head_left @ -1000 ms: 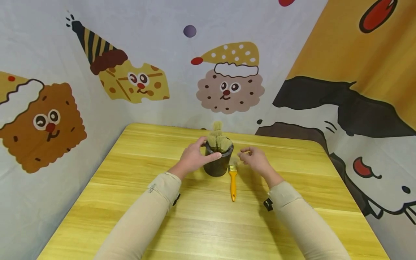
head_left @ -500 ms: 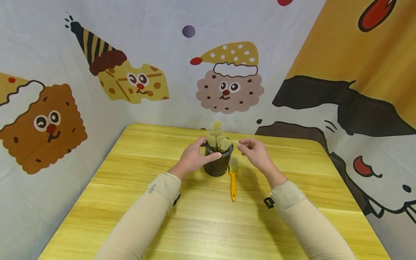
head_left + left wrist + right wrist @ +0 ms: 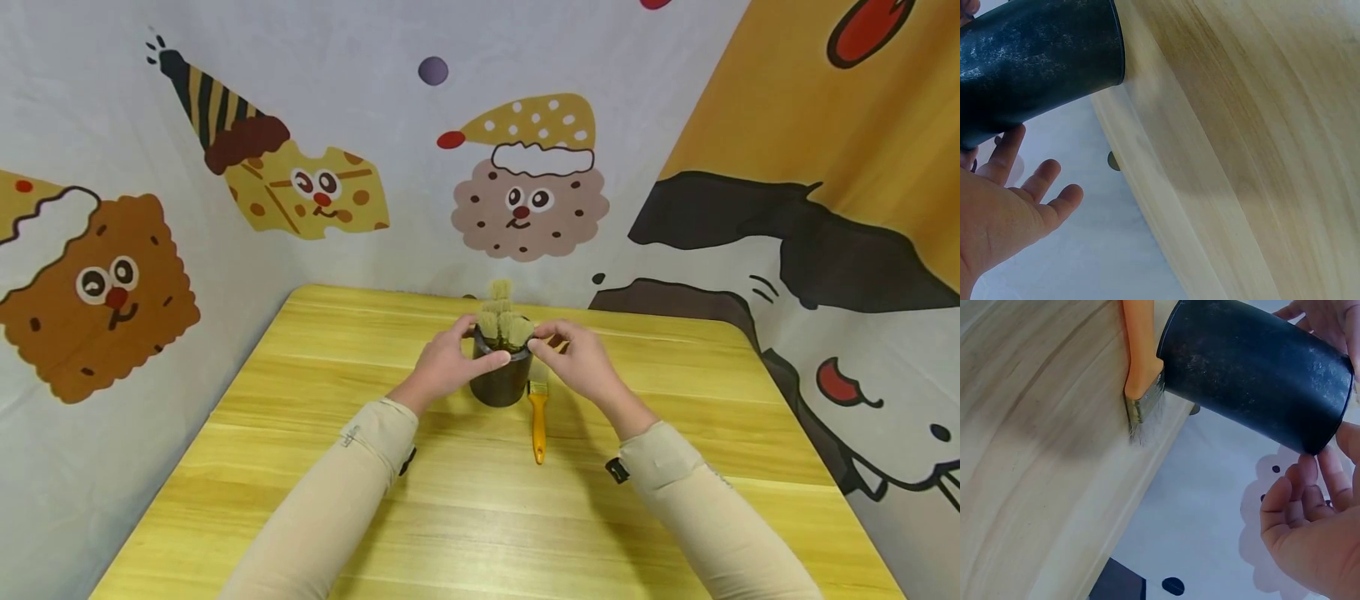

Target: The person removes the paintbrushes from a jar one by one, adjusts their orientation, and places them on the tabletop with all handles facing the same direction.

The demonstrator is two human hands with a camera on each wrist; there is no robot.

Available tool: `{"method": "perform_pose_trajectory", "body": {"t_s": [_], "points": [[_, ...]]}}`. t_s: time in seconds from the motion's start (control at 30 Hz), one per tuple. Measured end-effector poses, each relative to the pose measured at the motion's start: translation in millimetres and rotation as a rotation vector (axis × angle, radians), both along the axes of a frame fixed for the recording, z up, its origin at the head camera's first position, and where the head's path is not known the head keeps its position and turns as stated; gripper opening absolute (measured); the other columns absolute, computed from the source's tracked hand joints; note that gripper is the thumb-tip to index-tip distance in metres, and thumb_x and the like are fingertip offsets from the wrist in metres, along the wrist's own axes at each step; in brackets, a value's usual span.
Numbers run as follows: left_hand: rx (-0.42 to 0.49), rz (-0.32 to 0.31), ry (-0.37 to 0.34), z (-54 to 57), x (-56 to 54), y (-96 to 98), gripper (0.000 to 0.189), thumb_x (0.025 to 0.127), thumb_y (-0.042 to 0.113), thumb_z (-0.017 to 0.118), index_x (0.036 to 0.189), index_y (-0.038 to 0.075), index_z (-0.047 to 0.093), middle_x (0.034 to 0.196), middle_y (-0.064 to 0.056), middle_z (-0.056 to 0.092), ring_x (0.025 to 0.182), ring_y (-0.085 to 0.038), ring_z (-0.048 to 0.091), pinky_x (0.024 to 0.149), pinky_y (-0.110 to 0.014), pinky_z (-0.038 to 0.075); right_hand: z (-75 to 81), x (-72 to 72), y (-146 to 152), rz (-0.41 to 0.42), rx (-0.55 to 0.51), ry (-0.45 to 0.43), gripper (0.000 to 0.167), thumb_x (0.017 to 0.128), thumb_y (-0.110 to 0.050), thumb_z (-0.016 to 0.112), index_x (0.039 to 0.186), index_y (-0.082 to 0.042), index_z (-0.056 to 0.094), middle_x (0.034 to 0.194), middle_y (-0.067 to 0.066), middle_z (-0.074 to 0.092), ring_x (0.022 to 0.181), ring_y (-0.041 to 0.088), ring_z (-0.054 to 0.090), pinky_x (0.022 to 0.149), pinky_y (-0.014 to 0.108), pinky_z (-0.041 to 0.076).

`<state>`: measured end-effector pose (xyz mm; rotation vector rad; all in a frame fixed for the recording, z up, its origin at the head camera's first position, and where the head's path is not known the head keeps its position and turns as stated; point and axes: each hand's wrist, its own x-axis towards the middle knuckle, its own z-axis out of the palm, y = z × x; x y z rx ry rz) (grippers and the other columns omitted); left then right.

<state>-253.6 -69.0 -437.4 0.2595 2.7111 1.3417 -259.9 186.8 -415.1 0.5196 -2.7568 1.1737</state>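
A dark cylindrical cup point(image 3: 498, 385) stands on the table with several brushes point(image 3: 517, 332) in it, their pale bristles upward. My left hand point(image 3: 446, 360) grips the cup near its top, thumb across the front rim and fingers at the far left side. From the right, my right hand point(image 3: 585, 360) pinches at the rim with thumb and forefinger. In the right wrist view, the right hand's point(image 3: 1319, 531) other fingers are curled below the rim. Beside the cup lies a paintbrush point(image 3: 538, 425) with an orange handle, bristles pointing away from me.
The wood-grain table point(image 3: 450, 517) ends just behind the cup. Against its far edge hangs a cloth backdrop point(image 3: 405, 267) printed with cartoon figures. A black strap piece point(image 3: 617, 471) shows at my right wrist.
My right hand has moved left, from a gap beside the cup to its rim. The left hand, cup and orange paintbrush stay in place.
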Motion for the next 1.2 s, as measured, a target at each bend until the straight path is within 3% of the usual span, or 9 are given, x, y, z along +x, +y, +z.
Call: {"method": "perform_pose_trajectory", "body": {"t_s": [0.2, 0.33, 0.43, 0.57, 0.77, 0.93, 1.07, 1.2], "points": [[-0.006, 0.002, -0.002, -1.0, -0.9, -0.1, 0.108, 0.084, 0.084, 0.069, 0.169, 0.03, 0.029, 0.167, -0.01, 0.046, 0.15, -0.042, 0.048, 0.116, -0.064, 0.047, 3.1, -0.5, -5, 0.032, 0.08, 0.04, 0.029, 0.104, -0.036, 0.073, 0.122, -0.013, 0.075, 0.136, 0.012, 0.068, 0.115, 0.032, 0.065, 0.094, 0.049, 0.058], [-0.009, 0.003, -0.002, -1.8, -1.7, -0.1, 0.108, 0.084, 0.084, 0.069, 0.169, 0.03, 0.029, 0.168, -0.01, 0.046, 0.149, -0.042, 0.05, 0.115, -0.064, 0.047, 6.0, -1.8, -7, 0.057, 0.116, 0.024, 0.036, 0.104, -0.037, 0.072, 0.127, -0.009, 0.074, 0.148, 0.015, 0.062, 0.126, 0.036, 0.063, 0.096, 0.053, 0.058], [-0.007, -0.001, -0.003, -2.2, -2.0, -0.1, 0.109, 0.084, 0.084, 0.069, 0.169, 0.03, 0.029, 0.167, -0.01, 0.046, 0.148, -0.042, 0.05, 0.115, -0.064, 0.048, 7.3, -2.1, -8, 0.069, 0.129, 0.006, 0.043, 0.104, -0.038, 0.071, 0.133, -0.006, 0.072, 0.153, 0.017, 0.057, 0.123, 0.038, 0.062, 0.095, 0.054, 0.056], [-0.002, -0.002, -0.008, -2.4, -1.8, -0.2, 0.109, 0.084, 0.086, 0.068, 0.169, 0.03, 0.029, 0.167, -0.009, 0.046, 0.149, -0.042, 0.05, 0.115, -0.064, 0.047, 8.7, -2.6, -12, 0.079, 0.149, -0.007, 0.048, 0.104, -0.041, 0.07, 0.136, -0.005, 0.071, 0.158, 0.016, 0.053, 0.131, 0.04, 0.056, 0.101, 0.058, 0.053], [0.014, -0.006, -0.014, -3.6, -2.8, -0.4, 0.111, 0.083, 0.086, 0.068, 0.17, 0.03, 0.028, 0.169, -0.006, 0.044, 0.151, -0.041, 0.048, 0.115, -0.064, 0.047, 13.6, -3.6, -20, 0.095, 0.182, 0.039, 0.047, 0.102, -0.037, 0.074, 0.133, -0.001, 0.072, 0.153, 0.018, 0.058, 0.146, 0.045, 0.047, 0.113, 0.064, 0.047], [0.024, -0.011, -0.012, -4.0, -3.5, -0.7, 0.111, 0.083, 0.086, 0.068, 0.17, 0.031, 0.028, 0.168, -0.006, 0.045, 0.152, -0.04, 0.047, 0.115, -0.064, 0.047, 18.4, -4.2, -28, 0.092, 0.22, 0.086, 0.044, 0.1, -0.032, 0.077, 0.13, 0.0, 0.074, 0.138, 0.021, 0.071, 0.136, 0.045, 0.055, 0.113, 0.063, 0.048], [0.035, -0.013, -0.01, -4.3, -3.5, -1.2, 0.109, 0.083, 0.086, 0.067, 0.169, 0.031, 0.028, 0.168, -0.006, 0.045, 0.152, -0.042, 0.046, 0.115, -0.064, 0.047, 20.0, -5.1, -33, 0.077, 0.238, 0.105, 0.034, 0.1, -0.031, 0.079, 0.12, -0.003, 0.079, 0.122, 0.017, 0.077, 0.124, 0.041, 0.062, 0.103, 0.058, 0.055], [0.045, -0.016, -0.008, -4.6, -3.4, -1.6, 0.107, 0.084, 0.084, 0.069, 0.169, 0.031, 0.029, 0.167, -0.007, 0.047, 0.151, -0.041, 0.048, 0.113, -0.062, 0.049, 18.3, -6.5, -36, 0.084, 0.226, 0.106, 0.02, 0.1, -0.029, 0.079, 0.1, -0.009, 0.079, 0.1, 0.01, 0.076, 0.09, 0.029, 0.067, 0.08, 0.045, 0.058]]}}
